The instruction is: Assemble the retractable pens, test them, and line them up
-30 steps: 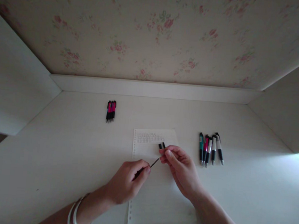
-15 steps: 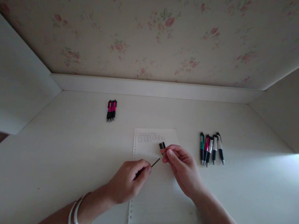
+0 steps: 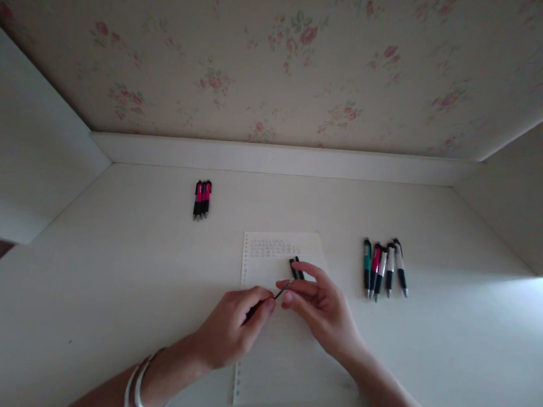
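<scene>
In the head view my left hand (image 3: 236, 327) is closed in a pinch on a thin dark rod that looks like a pen refill (image 3: 279, 294). It points up and to the right, with a paler, silvery tip; my fingers hide its other end. My right hand (image 3: 317, 302) curves around that tip, its thumb and fingertips close to it but apart from each other. Beneath both hands lies a lined sheet of paper (image 3: 270, 273) with punched holes and handwriting at the top. Two short black pieces, like pen parts (image 3: 293, 267), rest on it, partly behind my right fingers.
Several pens (image 3: 380, 270) with green, pink and white barrels lie in a row on the right of the white desk (image 3: 140, 293). Several pink and black pens (image 3: 202, 200) sit together at the back left. White side panels and a flowered wall (image 3: 295, 41) enclose the desk.
My right hand has shifted slightly left and down, to the rod's tip, and its pinch has loosened. The tip now looks silvery. My left hand stays in place with the rod.
</scene>
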A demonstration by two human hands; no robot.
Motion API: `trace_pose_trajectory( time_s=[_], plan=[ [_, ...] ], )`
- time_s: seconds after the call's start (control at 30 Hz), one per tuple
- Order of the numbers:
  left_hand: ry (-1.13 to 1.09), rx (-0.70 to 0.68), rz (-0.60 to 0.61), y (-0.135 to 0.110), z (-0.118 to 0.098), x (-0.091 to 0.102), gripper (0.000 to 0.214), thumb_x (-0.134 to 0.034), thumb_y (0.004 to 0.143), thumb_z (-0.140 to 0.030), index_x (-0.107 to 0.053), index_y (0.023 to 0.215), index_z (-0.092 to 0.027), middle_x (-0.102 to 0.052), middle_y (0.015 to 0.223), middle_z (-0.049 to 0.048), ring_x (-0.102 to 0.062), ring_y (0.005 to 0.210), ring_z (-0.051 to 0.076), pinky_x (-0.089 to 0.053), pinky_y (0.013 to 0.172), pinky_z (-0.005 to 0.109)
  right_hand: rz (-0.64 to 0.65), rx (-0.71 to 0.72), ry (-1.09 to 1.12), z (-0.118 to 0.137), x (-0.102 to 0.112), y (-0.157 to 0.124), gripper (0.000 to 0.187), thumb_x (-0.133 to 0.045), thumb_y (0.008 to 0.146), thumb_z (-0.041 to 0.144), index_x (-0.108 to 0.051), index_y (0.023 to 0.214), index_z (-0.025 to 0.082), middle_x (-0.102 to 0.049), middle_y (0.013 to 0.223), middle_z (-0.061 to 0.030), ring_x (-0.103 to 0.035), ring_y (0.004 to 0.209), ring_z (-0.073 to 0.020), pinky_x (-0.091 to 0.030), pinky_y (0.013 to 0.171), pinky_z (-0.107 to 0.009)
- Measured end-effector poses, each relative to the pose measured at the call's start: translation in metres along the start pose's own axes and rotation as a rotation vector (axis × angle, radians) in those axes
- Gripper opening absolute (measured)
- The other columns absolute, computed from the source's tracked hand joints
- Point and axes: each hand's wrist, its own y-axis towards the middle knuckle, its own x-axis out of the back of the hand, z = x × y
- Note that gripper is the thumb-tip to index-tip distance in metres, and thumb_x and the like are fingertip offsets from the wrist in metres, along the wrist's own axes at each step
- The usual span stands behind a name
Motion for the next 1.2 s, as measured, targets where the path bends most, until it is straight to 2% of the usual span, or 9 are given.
trace_pose_trajectory(
  time_s=[0.1, 0.17, 0.2, 0.3, 0.37, 0.43, 0.63, 0.97, 1.2],
  plan=[
    [0.005, 0.009, -0.014, -0.001, 0.002, 0.000, 0.033, -0.043, 0.101, -0.037, -0.059, 0.080, -0.018, -0.051, 0.063, -0.0029, -0.048, 0.059, 0.012, -0.035, 0.057, 0.023, -0.171, 0.088, -0.217, 0.005, 0.014, 0.003, 0.024, -0.062, 0.091, 0.045, -0.063, 0.097, 0.021, -0.072, 0.074, -0.0020, -0.060, 0.055, -0.0133, -0.049, 0.053, -0.026],
    [0.007, 0.006, -0.013, -0.001, 0.002, -0.001, 0.034, -0.042, 0.102, -0.038, -0.058, 0.080, -0.018, -0.052, 0.063, -0.0027, -0.049, 0.059, 0.012, -0.036, 0.057, 0.023, -0.252, 0.150, -0.472, 0.010, 0.024, 0.005, 0.025, -0.059, 0.093, 0.043, -0.065, 0.084, 0.020, -0.067, 0.068, -0.0016, -0.057, 0.055, -0.0134, -0.044, 0.051, -0.025],
    [0.008, 0.003, -0.011, -0.002, 0.003, 0.000, 0.034, -0.041, 0.102, -0.039, -0.058, 0.081, -0.018, -0.052, 0.064, -0.0026, -0.049, 0.059, 0.012, -0.036, 0.058, 0.023, -0.236, 0.188, -0.602, 0.013, 0.028, 0.005, 0.024, -0.059, 0.094, 0.041, -0.066, 0.084, 0.020, -0.067, 0.070, -0.0023, -0.057, 0.056, -0.0138, -0.044, 0.052, -0.026],
    [0.015, -0.004, -0.008, -0.002, 0.003, 0.000, 0.033, -0.040, 0.103, -0.039, -0.058, 0.084, -0.018, -0.052, 0.064, -0.0029, -0.049, 0.060, 0.012, -0.037, 0.059, 0.023, -0.064, 0.313, -0.951, 0.016, 0.035, 0.004, 0.022, -0.055, 0.096, 0.034, -0.071, 0.088, 0.022, -0.070, 0.083, -0.0043, -0.061, 0.064, -0.0155, -0.046, 0.057, -0.027],
    [0.017, -0.006, -0.007, -0.001, 0.003, 0.000, 0.033, -0.040, 0.103, -0.038, -0.059, 0.085, -0.018, -0.051, 0.064, -0.0031, -0.049, 0.059, 0.011, -0.037, 0.059, 0.023, 0.015, 0.368, -1.101, 0.015, 0.035, 0.002, 0.023, -0.052, 0.098, 0.030, -0.073, 0.093, 0.023, -0.072, 0.089, -0.0048, -0.065, 0.072, -0.0176, -0.048, 0.064, -0.028],
    [0.017, -0.008, -0.007, -0.001, 0.003, 0.000, 0.033, -0.040, 0.103, -0.038, -0.059, 0.084, -0.017, -0.052, 0.064, -0.0031, -0.049, 0.059, 0.011, -0.037, 0.059, 0.023, 0.038, 0.399, -1.194, 0.012, 0.033, 0.000, 0.023, -0.051, 0.098, 0.028, -0.073, 0.097, 0.023, -0.073, 0.090, -0.0050, -0.068, 0.077, -0.0194, -0.050, 0.070, -0.030],
    [0.027, -0.013, -0.013, -0.002, 0.004, -0.001, 0.033, -0.041, 0.103, -0.038, -0.059, 0.084, -0.017, -0.051, 0.065, -0.0036, -0.049, 0.060, 0.011, -0.037, 0.059, 0.022, 0.047, 0.454, -1.257, 0.004, 0.034, 0.000, 0.022, -0.053, 0.098, 0.024, -0.075, 0.099, 0.023, -0.074, 0.090, -0.0039, -0.070, 0.077, -0.0185, -0.051, 0.071, -0.028],
    [0.027, -0.015, -0.007, -0.001, 0.005, -0.002, 0.033, -0.041, 0.102, -0.038, -0.060, 0.086, -0.017, -0.052, 0.066, -0.0032, -0.050, 0.061, 0.011, -0.037, 0.059, 0.022, 0.084, 0.430, -1.229, 0.004, 0.034, 0.000, 0.021, -0.054, 0.098, 0.023, -0.074, 0.103, 0.023, -0.074, 0.094, -0.0048, -0.070, 0.081, -0.0200, -0.053, 0.075, -0.031],
    [0.038, -0.015, -0.002, -0.001, 0.004, -0.001, 0.033, -0.041, 0.102, -0.038, -0.060, 0.085, -0.017, -0.052, 0.065, -0.0029, -0.049, 0.060, 0.011, -0.037, 0.058, 0.022, 0.116, 0.430, -1.201, 0.005, 0.034, 0.001, 0.020, -0.053, 0.098, 0.023, -0.074, 0.097, 0.023, -0.073, 0.092, -0.0051, -0.069, 0.081, -0.0200, -0.052, 0.076, -0.031]
  ],
)
